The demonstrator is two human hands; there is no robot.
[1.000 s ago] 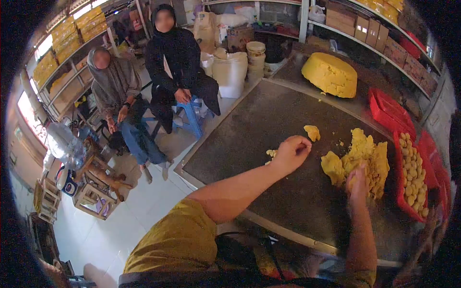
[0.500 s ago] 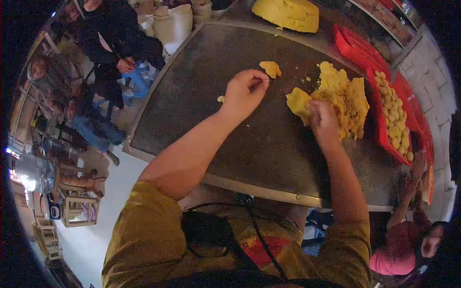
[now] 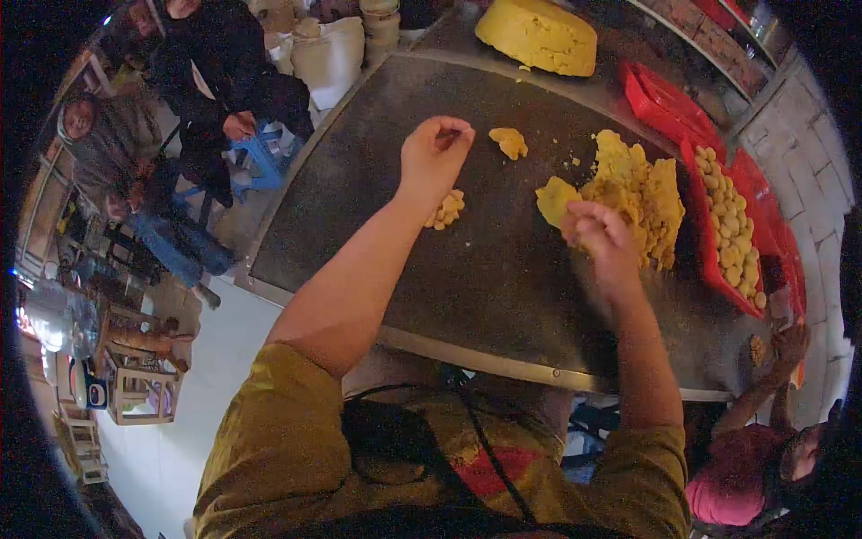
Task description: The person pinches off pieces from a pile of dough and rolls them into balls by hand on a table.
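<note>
My left hand (image 3: 433,162) hovers over the dark tabletop (image 3: 359,135), its fingertips and thumb curled together; whatever they hold is hidden. Beyond it lies a loose lump of yellow dough (image 3: 510,143). A cluster of small dough pieces (image 3: 445,210) shows beside my left wrist, partly covered by it. My right hand (image 3: 603,244), slightly blurred, has its fingers apart at the near edge of a flat yellow dough piece (image 3: 557,198). Next to that piece sits a large crumbly dough mass (image 3: 651,193).
A thick yellow dough block (image 3: 537,38) stands at the far edge. On the right, a red tray (image 3: 705,242) holds several round dough balls (image 3: 732,225), with another red tray (image 3: 664,103) behind. A co-worker's hands (image 3: 790,346) are at the right corner. People sit at left.
My left hand has moved left and slightly away, uncovering more of the small dough pieces. My right hand has loosened from the flat dough piece, fingers spreading, and shifted slightly nearer me.
</note>
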